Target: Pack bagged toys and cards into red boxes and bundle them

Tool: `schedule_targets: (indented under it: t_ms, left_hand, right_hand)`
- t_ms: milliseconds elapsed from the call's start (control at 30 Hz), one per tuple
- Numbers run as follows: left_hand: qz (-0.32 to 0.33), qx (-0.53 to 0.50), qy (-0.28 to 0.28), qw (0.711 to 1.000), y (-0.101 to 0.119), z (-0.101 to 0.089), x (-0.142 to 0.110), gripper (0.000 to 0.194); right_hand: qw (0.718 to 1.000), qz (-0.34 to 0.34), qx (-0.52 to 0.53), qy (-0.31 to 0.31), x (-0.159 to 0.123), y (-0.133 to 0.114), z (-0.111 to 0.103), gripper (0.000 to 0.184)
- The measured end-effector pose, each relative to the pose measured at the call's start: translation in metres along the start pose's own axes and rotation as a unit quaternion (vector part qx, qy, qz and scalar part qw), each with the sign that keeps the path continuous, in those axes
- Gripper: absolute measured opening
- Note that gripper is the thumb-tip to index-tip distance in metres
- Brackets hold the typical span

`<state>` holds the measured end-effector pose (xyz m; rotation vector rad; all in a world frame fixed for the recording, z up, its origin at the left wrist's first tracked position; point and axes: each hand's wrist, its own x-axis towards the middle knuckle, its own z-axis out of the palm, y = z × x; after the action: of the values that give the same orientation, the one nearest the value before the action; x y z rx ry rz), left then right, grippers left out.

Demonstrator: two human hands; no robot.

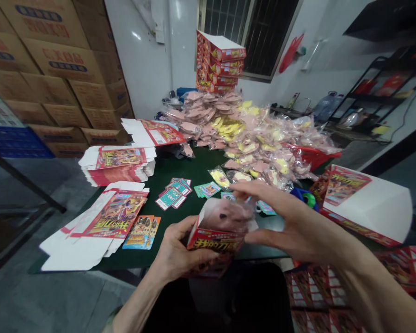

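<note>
My left hand (180,252) is wrapped around a small red printed carton (211,243), holding it upright at the table's near edge. The carton's top is open. A pink piece with a dark spot, in a clear plastic bag (234,215), sticks out of the opening. My right hand (280,217) curves around the bag from the right, its fingers at the bag's top and its thumb low by the carton's flap. Beyond the carton lie teal cards (175,194), green cards (208,188) and a bagged yellow piece (219,178).
Flattened cartons (116,212) and orange cards (142,231) lie on the left of the green table (173,162). A big heap of bagged pieces (225,122) fills the back. An open carton (364,199) stands at right, with rows of filled cartons (315,286) below. Cardboard boxes (55,60) are stacked at left.
</note>
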<state>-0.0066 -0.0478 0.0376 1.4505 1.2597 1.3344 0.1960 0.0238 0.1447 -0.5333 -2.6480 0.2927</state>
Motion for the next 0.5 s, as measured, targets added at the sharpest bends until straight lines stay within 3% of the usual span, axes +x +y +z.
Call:
schedule_targets:
  t_ms: [100, 167, 267, 367, 500]
  left_hand:
    - [0.032, 0.027, 0.032, 0.999, 0.000, 0.000, 0.001, 0.046]
    - [0.071, 0.084, 0.068, 0.992, 0.000, 0.001, 0.001, 0.044]
    - [0.099, 0.149, 0.111, 0.978, -0.003, 0.003, 0.000, 0.042]
    - [0.087, 0.155, 0.128, 0.976, -0.010, 0.004, -0.003, 0.042]
    - [0.048, 0.108, 0.121, 0.986, -0.021, 0.000, -0.011, 0.041]
  right_hand:
    - [0.996, -0.026, -0.032, 0.085, -0.007, -0.008, 0.001, 0.031]
    - [0.988, -0.063, -0.080, 0.114, -0.008, -0.016, 0.009, 0.028]
    - [0.967, -0.051, -0.204, 0.145, -0.007, -0.028, 0.023, 0.027]
    - [0.965, -0.024, -0.228, 0.124, -0.004, -0.033, 0.040, 0.026]
    - [0.996, 0.012, -0.084, 0.020, 0.002, -0.033, 0.055, 0.018]
